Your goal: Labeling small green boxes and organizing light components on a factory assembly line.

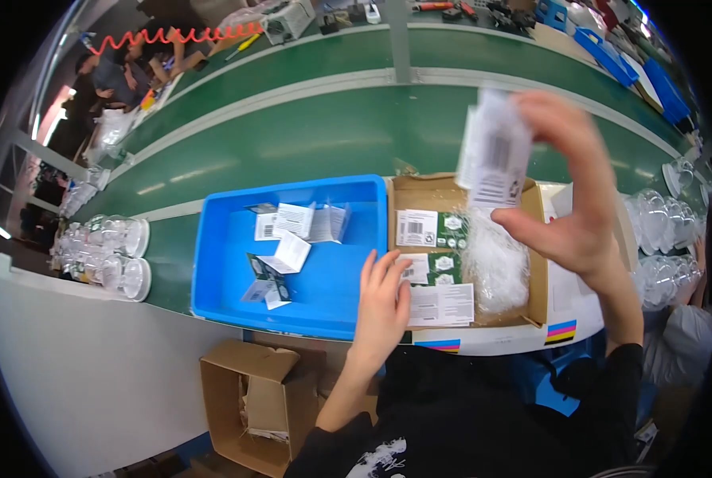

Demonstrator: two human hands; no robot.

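Observation:
My right hand (573,185) is raised above the cardboard box (536,263) and pinches a folded white paper leaflet (493,150) with black print, blurred by motion. My left hand (381,301) rests flat on the box's near left corner, fingers spread over printed leaflets (440,304) that lie inside. A crumpled clear plastic bag (494,264) sits in the right half of the box. Left of the box stands a blue plastic tray (228,279) with several loose folded leaflets (291,239) in it.
A green conveyor belt (316,135) runs behind the box and tray. Stacks of clear plastic domes stand at the left (109,255) and right (659,239). An open cardboard carton (256,402) sits on the floor below. Other people work at the far left (117,80).

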